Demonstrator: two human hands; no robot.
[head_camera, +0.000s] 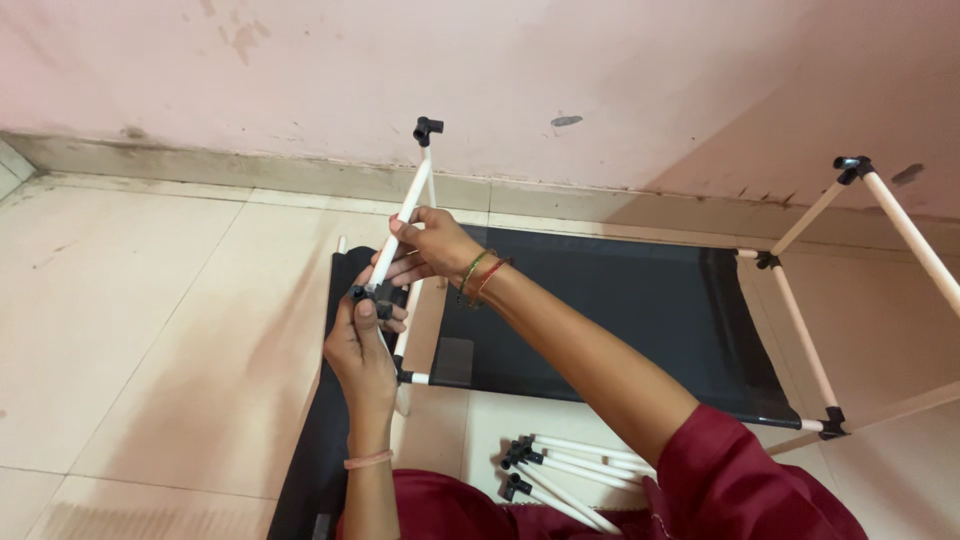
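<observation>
White tube (405, 210) | left hand (362, 355), right hand (432, 248) gripping | black connector (372, 293)

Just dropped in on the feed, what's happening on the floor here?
A person sits on the tiled floor with a partly built rack of white tubes and black corner joints. The right hand grips a white tube that has a black connector on its top end. The left hand holds the tube's lower end at another black joint. A black fabric shelf is stretched in the frame, and spare tubes lie by the person's lap.
</observation>
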